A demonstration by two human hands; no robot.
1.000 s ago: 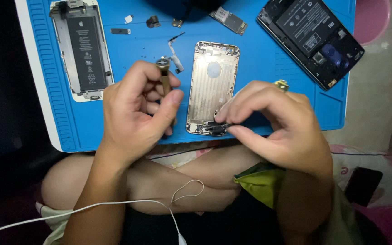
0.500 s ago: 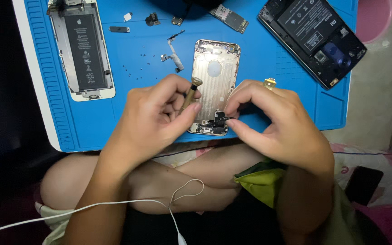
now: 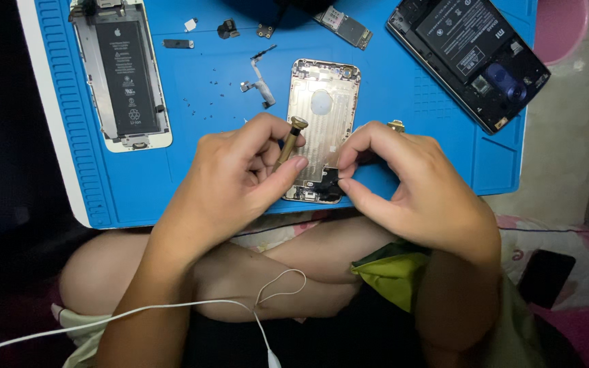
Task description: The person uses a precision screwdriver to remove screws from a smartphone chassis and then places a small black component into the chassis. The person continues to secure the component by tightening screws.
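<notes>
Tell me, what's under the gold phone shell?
The gold phone shell lies flat on the blue mat. Its bottom end is covered by the left hand, holding a small screwdriver, and the right hand pinching a black part.

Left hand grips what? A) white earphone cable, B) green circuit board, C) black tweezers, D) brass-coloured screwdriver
D: the left hand pinches a brass-coloured screwdriver over the lower end of the gold metal phone back shell, while the right hand steadies a small black part there.
</notes>
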